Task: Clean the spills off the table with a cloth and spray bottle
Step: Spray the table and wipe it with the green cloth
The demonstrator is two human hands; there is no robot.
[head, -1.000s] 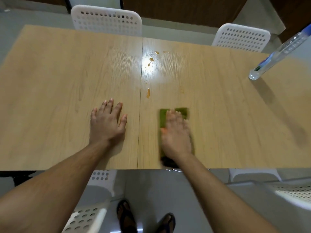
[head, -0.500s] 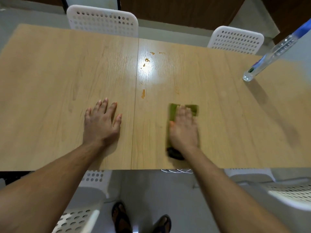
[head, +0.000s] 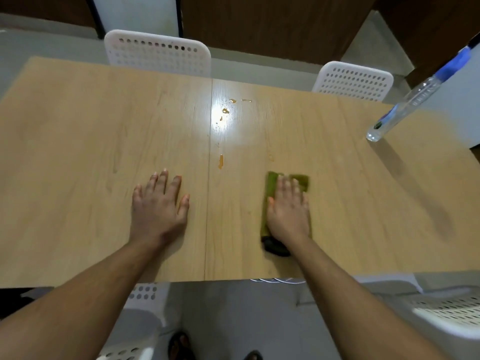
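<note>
Spills of orange-brown liquid point(head: 221, 161) dot the light wood-grain table point(head: 78, 152) along its centre seam: one streak close to the hands, a cluster of drops point(head: 225, 111) at 12 o'clock from it under the lamp glare, and a faint smear point(head: 271, 157) at its 3 o'clock. All look unwiped. At 5 o'clock from the streak lies the folded green cloth point(head: 270, 188), with the right hand point(head: 289, 211) pressed flat on it, fingers straight and together, pinching nothing. The left hand point(head: 158, 206) rests flat on bare wood at 7 o'clock from the streak, fingers spread, bracing. Well apart, at 2 o'clock near the far right edge, stands the clear plastic spray bottle with a blue head point(head: 405, 107), untouched.

Wiping seems to be in hand, with most of the mess left. The next move likely calls for sliding the cloth toward 11 o'clock over the near streak, then on to the far drops, keeping the palm's pressure even.
</note>
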